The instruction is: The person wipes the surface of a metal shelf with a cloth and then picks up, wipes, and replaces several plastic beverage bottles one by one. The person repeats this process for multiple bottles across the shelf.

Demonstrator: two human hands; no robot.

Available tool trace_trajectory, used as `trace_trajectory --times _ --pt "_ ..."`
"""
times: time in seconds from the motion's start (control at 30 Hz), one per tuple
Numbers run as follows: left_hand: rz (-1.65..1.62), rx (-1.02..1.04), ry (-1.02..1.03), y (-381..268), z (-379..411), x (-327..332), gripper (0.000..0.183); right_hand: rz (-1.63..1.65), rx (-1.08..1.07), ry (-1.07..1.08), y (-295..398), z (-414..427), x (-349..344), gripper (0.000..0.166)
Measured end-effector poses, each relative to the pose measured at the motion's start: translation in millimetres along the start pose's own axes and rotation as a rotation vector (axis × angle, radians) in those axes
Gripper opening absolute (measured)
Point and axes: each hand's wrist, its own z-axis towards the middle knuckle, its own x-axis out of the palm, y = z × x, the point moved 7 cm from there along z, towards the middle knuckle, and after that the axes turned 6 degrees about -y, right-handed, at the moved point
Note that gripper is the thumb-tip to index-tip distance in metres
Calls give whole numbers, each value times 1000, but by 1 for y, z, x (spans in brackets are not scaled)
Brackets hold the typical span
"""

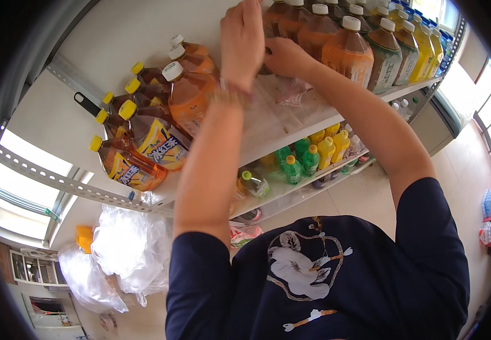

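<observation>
My left hand [244, 42] is raised over the top shelf, blurred, its fingers bent; whether it holds anything is hidden. Just right of it is my right hand [285, 55], its fingers curled by a small dark thing partly covered by the hands. A crumpled, pinkish clear plastic piece [292, 91] lies on the white shelf [266, 127] below the right hand. Left of my hands stand large orange-brown drink bottles with white caps [192, 95] and iced tea bottles with yellow caps [156, 138]. To the right, more large bottles [347, 55] stand in rows.
Lower shelves hold green bottles [310, 160] and yellow bottles [326, 151]. A perforated metal rail [58, 178] edges the rack at the left. Clear plastic bags [122, 246] hang or lie below it. Black-handled thing [87, 103] protrudes behind the iced tea bottles.
</observation>
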Motion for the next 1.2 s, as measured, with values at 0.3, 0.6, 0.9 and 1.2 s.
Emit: trace_trajectory --times 0.3,0.6,0.9,1.2 --pt "639 -556 1027 191 -28 112 71 -120 53 276 -8 -56 33 44" --pt "628 -701 1056 178 -55 110 71 -172 -182 205 -9 -109 50 39" --pt "763 -597 1051 179 -54 109 65 45 -311 65 23 -166 12 24" --pt "733 27 654 129 -59 98 42 325 -192 193 -9 -227 -60 25"
